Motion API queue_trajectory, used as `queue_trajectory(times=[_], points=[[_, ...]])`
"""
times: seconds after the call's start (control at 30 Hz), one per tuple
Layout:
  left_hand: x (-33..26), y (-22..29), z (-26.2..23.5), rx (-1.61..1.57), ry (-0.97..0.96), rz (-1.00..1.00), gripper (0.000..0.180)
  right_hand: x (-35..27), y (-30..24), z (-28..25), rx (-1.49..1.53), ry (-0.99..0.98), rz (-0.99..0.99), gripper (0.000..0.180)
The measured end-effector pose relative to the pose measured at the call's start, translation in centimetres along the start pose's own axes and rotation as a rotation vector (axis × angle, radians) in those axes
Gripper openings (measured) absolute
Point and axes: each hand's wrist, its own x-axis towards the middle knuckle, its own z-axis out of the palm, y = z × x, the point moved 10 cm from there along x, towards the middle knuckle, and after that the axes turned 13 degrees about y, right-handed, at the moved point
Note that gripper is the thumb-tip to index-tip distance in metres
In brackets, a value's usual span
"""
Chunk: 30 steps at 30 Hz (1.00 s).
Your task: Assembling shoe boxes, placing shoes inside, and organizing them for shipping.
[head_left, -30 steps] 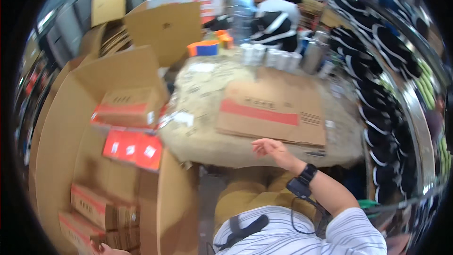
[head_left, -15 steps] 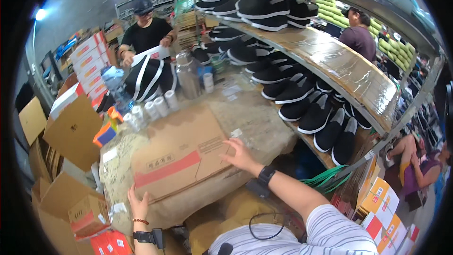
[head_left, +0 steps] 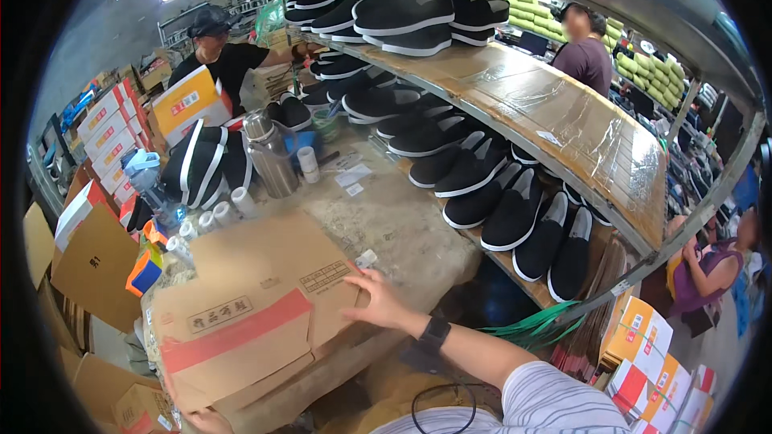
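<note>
A flattened brown cardboard box (head_left: 265, 265) with a red stripe and black print lies over the near left of the work table (head_left: 394, 225). Its near edge is raised toward me. At that edge my left hand (head_left: 207, 421) grips from below, with its fingers mostly hidden by the cardboard. My right hand (head_left: 379, 302) holds the box's right edge, thumb and forefinger apart around it. Beyond the box stand several white rolls (head_left: 223, 214), a steel flask (head_left: 269, 157) and black shoes with white soles (head_left: 197, 165).
A metal shelf rack (head_left: 555, 137) with several black slip-on shoes (head_left: 511, 217) borders the table on the right. Orange tape dispensers (head_left: 145, 265) sit at the left edge. Cartons (head_left: 96, 273) crowd the left side. A co-worker (head_left: 229, 60) stands across the table.
The cardboard box has shifted left and nearer to me, its near edge lifting. My left hand has gone lower, mostly behind it. The co-worker's arm now reaches toward the rack.
</note>
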Motion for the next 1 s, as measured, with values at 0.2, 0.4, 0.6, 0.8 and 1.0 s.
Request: queue_trajectory(times=[0.2, 0.4, 0.6, 0.8, 1.0], points=[[1.4, 11.0, 7.2, -0.107, -0.132, 0.661, 0.072, -2.1, -4.3, -2.1, -0.171, -0.004, -0.223, 0.081], [5.1, 9.1, 11.5, 0.102, -0.370, 0.446, 0.073, 0.3, -7.5, -7.3, 0.031, -0.305, 0.145, 0.043], [8.2, -2.0, 11.1, -0.353, -0.419, -0.530, 0.060, -1.0, -26.8, -9.0, 0.357, 0.345, -0.902, 0.047], [8.2, -5.0, 12.0, -0.360, -0.439, -0.574, 0.060, 7.3, -16.0, 10.0, -0.309, -0.332, -0.341, 0.040], [9.2, -6.6, 9.3, -0.388, -0.414, -0.647, 0.061, 6.8, -18.9, 7.7, -0.219, -0.167, -0.529, 0.041]])
